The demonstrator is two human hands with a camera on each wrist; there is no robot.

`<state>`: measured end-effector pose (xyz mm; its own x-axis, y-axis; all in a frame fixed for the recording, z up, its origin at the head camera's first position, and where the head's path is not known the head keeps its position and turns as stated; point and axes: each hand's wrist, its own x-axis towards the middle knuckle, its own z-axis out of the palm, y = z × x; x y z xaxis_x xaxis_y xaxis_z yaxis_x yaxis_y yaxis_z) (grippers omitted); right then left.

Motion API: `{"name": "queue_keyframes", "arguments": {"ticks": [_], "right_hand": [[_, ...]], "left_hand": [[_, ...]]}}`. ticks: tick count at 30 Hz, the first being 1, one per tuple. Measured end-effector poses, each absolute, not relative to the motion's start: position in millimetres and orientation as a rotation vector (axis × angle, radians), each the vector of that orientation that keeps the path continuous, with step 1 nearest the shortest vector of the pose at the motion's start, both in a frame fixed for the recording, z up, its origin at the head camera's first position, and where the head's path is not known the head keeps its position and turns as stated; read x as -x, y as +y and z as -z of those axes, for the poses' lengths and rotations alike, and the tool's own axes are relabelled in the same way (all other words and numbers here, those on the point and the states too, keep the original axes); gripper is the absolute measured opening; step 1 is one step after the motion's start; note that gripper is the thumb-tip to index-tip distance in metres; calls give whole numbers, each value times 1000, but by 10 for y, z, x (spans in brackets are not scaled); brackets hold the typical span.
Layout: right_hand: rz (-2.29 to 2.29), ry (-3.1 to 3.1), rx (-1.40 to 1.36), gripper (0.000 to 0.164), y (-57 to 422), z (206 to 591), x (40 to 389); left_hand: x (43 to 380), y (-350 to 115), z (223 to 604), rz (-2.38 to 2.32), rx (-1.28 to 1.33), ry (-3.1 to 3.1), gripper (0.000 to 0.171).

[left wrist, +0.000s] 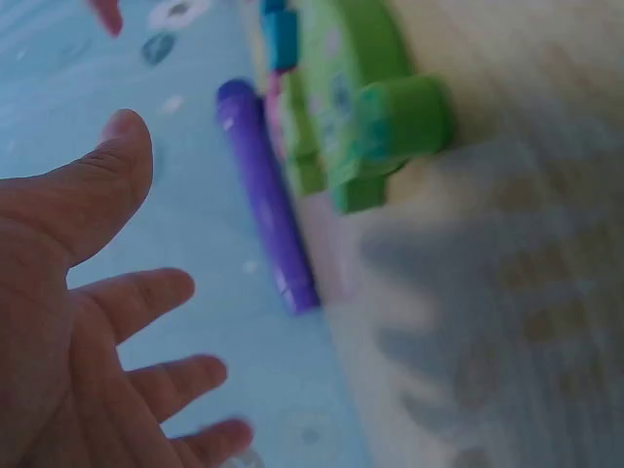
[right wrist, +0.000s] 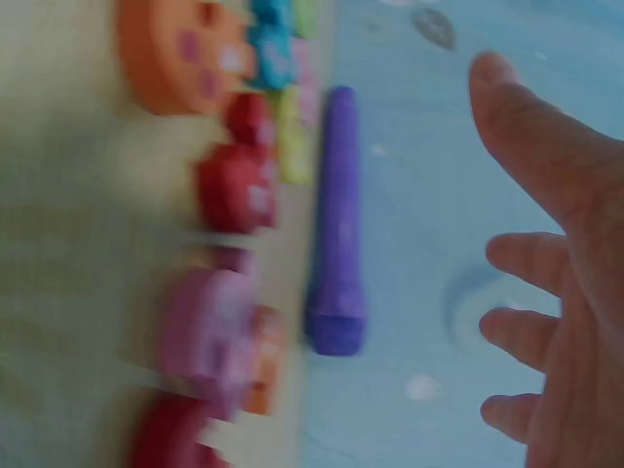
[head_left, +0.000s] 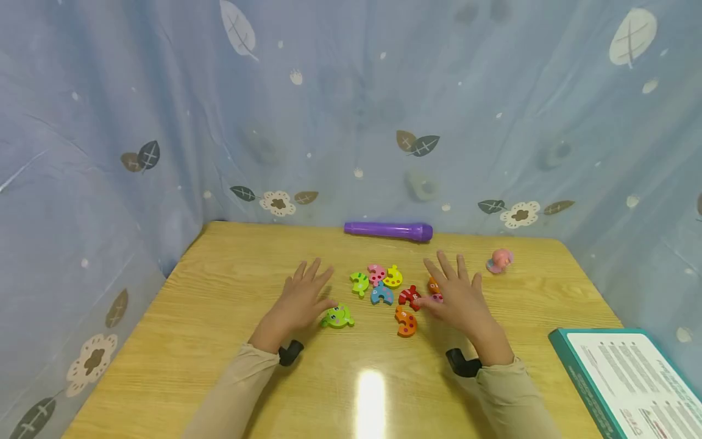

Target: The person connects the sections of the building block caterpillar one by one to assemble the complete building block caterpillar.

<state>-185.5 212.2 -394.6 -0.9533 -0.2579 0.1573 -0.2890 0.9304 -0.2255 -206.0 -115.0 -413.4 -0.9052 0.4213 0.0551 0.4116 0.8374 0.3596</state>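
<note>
W/ L hand [head_left: 297, 306] & R hand [head_left: 459, 303] spread, nothing gripped, the green face pc [head_left: 339, 317] near L hand & arched pcs [head_left: 381, 292] mostly btwn both on tbl [head_left: 307, 390] are prob. best pinched singly by edges.

The head view looks forward and down over the desk [head_left: 203, 317]; wrist views look, nearer and low, past the fingers [left wrist: 146, 297] to the curtain [head_left: 340, 110]; all share the purple tube [right wrist: 338, 214].

The face piece [head_left: 338, 316] is green, an arched piece [head_left: 409, 324] orange with red spots, the stick [head_left: 387, 230] purple.
</note>
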Motion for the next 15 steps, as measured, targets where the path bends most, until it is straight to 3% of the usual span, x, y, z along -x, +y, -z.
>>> {"name": "queue_keyframes", "arguments": {"ticks": [8,15], "right_hand": [[-433,-2936,-508,60,2082,4128,1943],[-487,-2909,-509,46,2309,4204,1906]], "left_hand": [[2132,-1076,4212,-501,-851,2904,53],[2105,-1041,4264,-586,-817,2773,44]]}}
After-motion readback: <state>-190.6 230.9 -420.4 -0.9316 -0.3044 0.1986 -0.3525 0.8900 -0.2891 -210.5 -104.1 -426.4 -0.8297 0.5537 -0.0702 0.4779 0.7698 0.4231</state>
